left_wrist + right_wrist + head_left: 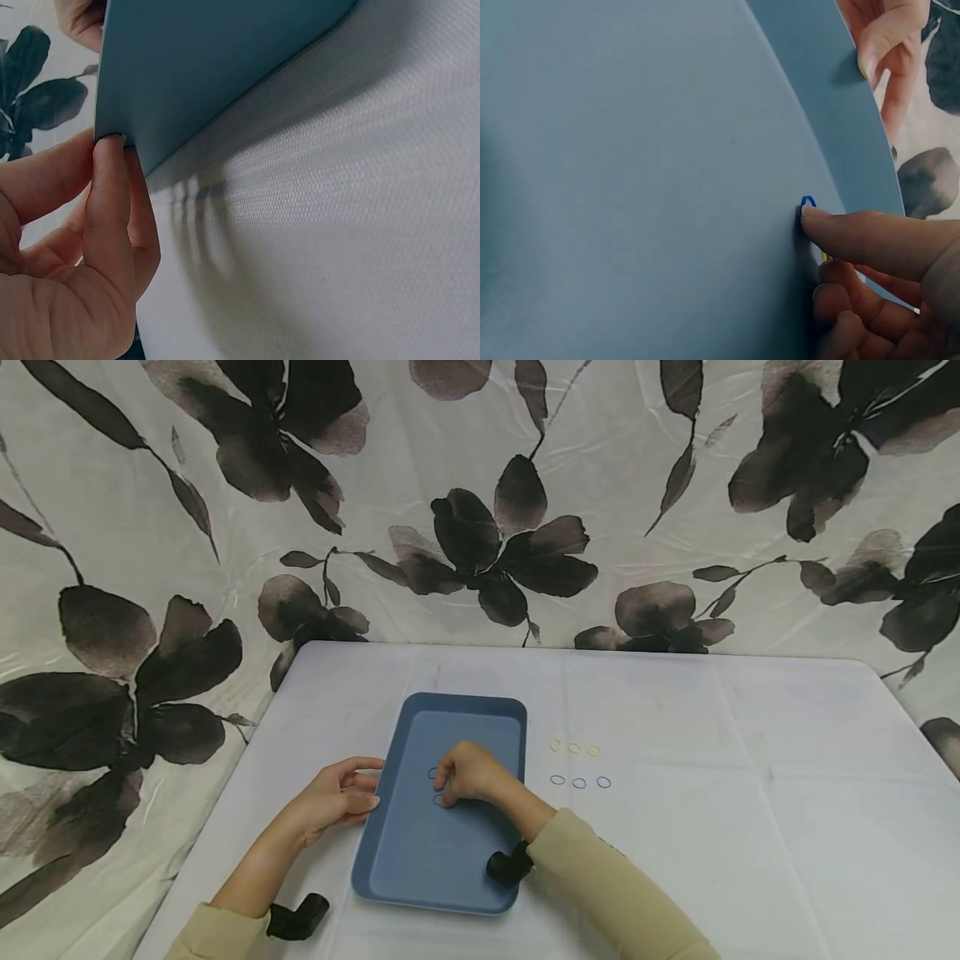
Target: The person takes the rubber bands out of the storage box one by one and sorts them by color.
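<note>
A blue tray (420, 868) lies on the table. My left hand (337, 797) holds its left rim; in the left wrist view the fingertips meet the tray's edge. My right hand (468, 774) is over the tray's middle, fingers bent and thumb pointing down. In the right wrist view its thumb tip touches a small thin blue ring (808, 200). A bit of yellow (826, 257) shows between thumb and fingers; whether it is held or lies on the tray cannot be told. Another small dark-blue ring (432, 772) lies by the fingertips.
Right of the tray lie a row of yellow rings (573, 748) and, nearer, a row of blue rings (579, 783). The white table (712, 860) meets a flower-patterned cloth (480, 468) at the back. A black wrist device (300, 917) sits on each forearm.
</note>
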Demonstrator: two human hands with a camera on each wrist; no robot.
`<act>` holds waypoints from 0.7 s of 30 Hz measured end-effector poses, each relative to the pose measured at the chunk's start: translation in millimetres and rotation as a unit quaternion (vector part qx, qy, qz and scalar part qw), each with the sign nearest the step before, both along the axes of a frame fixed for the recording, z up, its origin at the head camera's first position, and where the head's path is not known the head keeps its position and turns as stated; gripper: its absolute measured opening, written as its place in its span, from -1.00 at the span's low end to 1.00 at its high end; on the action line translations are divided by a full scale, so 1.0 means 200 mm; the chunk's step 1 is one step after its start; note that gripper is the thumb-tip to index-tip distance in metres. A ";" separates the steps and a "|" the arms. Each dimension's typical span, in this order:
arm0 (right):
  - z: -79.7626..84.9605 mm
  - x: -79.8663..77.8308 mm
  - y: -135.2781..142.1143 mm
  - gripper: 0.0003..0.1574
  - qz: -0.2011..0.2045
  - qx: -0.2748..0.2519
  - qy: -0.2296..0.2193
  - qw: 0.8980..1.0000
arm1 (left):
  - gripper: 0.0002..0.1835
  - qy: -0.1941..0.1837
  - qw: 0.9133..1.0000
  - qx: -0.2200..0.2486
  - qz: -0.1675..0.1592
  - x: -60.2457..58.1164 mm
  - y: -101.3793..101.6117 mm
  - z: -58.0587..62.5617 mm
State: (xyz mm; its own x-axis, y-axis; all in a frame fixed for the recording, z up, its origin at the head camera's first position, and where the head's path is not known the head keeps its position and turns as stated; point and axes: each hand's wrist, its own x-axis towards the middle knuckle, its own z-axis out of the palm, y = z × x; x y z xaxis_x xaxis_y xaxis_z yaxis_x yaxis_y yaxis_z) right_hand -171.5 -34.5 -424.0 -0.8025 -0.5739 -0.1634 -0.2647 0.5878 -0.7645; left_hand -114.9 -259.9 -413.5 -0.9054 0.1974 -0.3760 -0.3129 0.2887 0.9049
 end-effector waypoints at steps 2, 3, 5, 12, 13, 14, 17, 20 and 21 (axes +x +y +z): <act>0.00 0.00 0.00 -0.82 0.005 0.006 0.015 1.000 | -0.33 0.000 1.000 0.000 0.001 0.00 0.00 0.00; 0.00 0.01 0.00 -0.82 0.010 0.010 0.024 1.000 | -0.33 0.001 1.000 0.000 0.001 0.00 0.00 0.00; 0.00 0.01 0.00 -0.83 0.026 0.018 0.041 0.999 | -0.33 0.002 1.000 -0.001 0.000 0.01 0.00 -0.01; 0.01 0.02 0.00 -0.85 0.075 0.042 0.086 0.993 | -0.34 0.005 1.000 -0.007 0.004 0.02 0.01 -0.01; 0.01 0.02 0.00 -0.85 0.074 0.039 0.078 0.993 | -0.34 0.006 1.000 -0.008 0.005 0.02 0.01 -0.01; 0.00 0.02 0.00 -0.85 0.072 0.034 0.066 0.995 | -0.35 0.006 1.000 -0.009 0.005 0.02 0.01 -0.01; 0.00 0.02 0.01 -0.85 0.054 0.013 0.026 0.998 | -0.35 0.008 1.000 -0.007 0.006 0.02 0.01 -0.01; 0.00 0.01 0.01 -0.86 0.035 -0.008 -0.004 0.999 | -0.35 0.010 1.000 -0.007 0.007 0.03 0.01 -0.02; 0.00 0.00 0.01 -0.86 0.027 -0.015 -0.012 0.999 | -0.35 0.010 1.000 -0.006 0.007 0.03 0.01 -0.02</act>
State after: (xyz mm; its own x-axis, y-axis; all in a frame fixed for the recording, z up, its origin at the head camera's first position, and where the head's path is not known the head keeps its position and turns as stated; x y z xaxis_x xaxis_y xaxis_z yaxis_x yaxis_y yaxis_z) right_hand -170.7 -32.3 -423.4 -0.7664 -0.6210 -0.1642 -0.2773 0.5505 -0.7874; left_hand -109.0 -257.6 -416.8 -0.9157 0.1801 -0.3593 -0.2980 0.2957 0.9076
